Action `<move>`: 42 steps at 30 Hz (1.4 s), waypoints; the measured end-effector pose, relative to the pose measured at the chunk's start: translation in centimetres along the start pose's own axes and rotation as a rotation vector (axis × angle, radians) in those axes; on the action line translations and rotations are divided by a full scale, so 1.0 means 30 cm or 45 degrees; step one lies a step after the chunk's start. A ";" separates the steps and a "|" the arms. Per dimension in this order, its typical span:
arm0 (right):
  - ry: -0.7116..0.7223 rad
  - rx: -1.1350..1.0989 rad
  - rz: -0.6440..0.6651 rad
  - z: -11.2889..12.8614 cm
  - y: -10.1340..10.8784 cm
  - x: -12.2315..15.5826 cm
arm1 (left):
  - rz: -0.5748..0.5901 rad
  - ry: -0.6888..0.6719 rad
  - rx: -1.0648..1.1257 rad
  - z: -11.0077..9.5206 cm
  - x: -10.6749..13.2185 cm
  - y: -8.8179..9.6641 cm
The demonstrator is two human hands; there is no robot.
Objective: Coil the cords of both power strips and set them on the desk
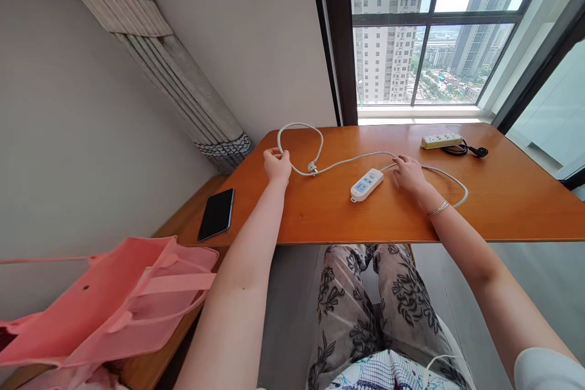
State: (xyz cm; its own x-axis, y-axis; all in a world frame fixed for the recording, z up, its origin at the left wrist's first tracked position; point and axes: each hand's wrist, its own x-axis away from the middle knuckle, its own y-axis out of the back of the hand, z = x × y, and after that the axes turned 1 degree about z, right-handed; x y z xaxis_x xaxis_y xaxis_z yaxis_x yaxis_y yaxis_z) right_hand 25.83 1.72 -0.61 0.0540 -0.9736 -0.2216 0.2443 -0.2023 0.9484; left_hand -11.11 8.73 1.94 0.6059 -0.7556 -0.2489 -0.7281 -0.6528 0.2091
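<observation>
A white power strip (367, 184) with blue socket faces lies on the wooden table in front of me. Its white cord (351, 160) spreads over the tabletop, looping at the left and curving out at the right. The plug (312, 167) rests on the table inside the left loop's lower end. My left hand (277, 164) is closed on the cord at the left side of that loop. Just right of the strip, my right hand (408, 173) has its fingers down on the cord; its fingertips are bent together around it, palm toward the table.
At the back right lies a second power strip (441, 141), yellowish, with a coiled black cord (457, 149). A dark phone (216, 214) sits at the table's (320, 219) left edge. A pink bag (114, 298) stands lower left. Behind are a window and a curtain (183, 79).
</observation>
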 end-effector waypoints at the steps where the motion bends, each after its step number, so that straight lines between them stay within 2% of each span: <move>1: -0.067 0.053 0.022 -0.020 0.005 0.007 | -0.022 0.041 -0.059 0.014 0.001 0.005; 3: -0.184 0.136 0.059 -0.045 0.013 0.022 | -0.066 0.031 -0.126 0.027 0.022 0.004; 4: -0.228 0.169 0.078 -0.051 0.016 0.027 | -0.080 -0.028 -0.132 0.026 0.041 -0.004; 6: -0.294 0.215 0.107 -0.053 0.022 0.032 | -0.036 -0.224 -0.107 0.009 0.095 -0.035; 7: -0.317 0.229 0.114 -0.052 0.024 0.033 | 0.038 -0.342 -0.089 -0.004 0.128 -0.058; 10: -0.345 0.215 0.067 -0.050 0.025 0.026 | 0.394 -0.545 -0.061 -0.057 0.239 -0.148; 13: -0.380 0.157 -0.004 -0.065 0.017 0.017 | 0.834 -0.571 -0.084 -0.104 0.346 -0.243; 15: -0.412 0.130 0.024 -0.084 0.010 0.013 | 1.031 -0.592 -0.122 -0.125 0.403 -0.296; 18: -0.445 0.135 0.070 -0.112 0.006 0.013 | 1.237 -0.546 -0.249 -0.137 0.456 -0.353; 21: -0.456 0.158 0.051 -0.122 0.014 0.016 | 1.404 -0.467 -0.319 -0.133 0.476 -0.381; 25: -0.401 0.137 0.027 -0.105 0.034 0.018 | 1.499 -0.433 -0.335 -0.126 0.478 -0.379; 28: -0.264 0.038 -0.207 -0.080 0.047 0.021 | 1.628 -0.310 -0.234 -0.140 0.476 -0.344; 30: -0.158 -0.092 -0.405 -0.061 0.053 0.026 | 1.811 -0.156 -0.030 -0.160 0.479 -0.308; 32: -0.074 -0.222 -0.528 -0.042 0.056 0.031 | 1.954 0.014 0.237 -0.182 0.487 -0.270; 34: -0.035 -0.286 -0.552 -0.025 0.056 0.037 | 1.926 0.144 0.520 -0.197 0.497 -0.240; 38: -0.047 -0.171 -0.396 -0.003 0.052 0.047 | 1.505 0.278 1.006 -0.194 0.504 -0.227; 42: -0.170 0.075 -0.289 0.015 0.059 0.063 | 1.193 0.310 1.119 -0.171 0.476 -0.230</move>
State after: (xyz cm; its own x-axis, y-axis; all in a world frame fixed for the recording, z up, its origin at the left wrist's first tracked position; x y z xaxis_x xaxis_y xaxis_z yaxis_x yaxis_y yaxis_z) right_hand 25.93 -0.54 0.75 -0.1251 -0.9072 -0.4017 0.1788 -0.4188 0.8903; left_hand 4.20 2.15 1.81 -0.2675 -0.9517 -0.1507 -0.8112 0.3068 -0.4979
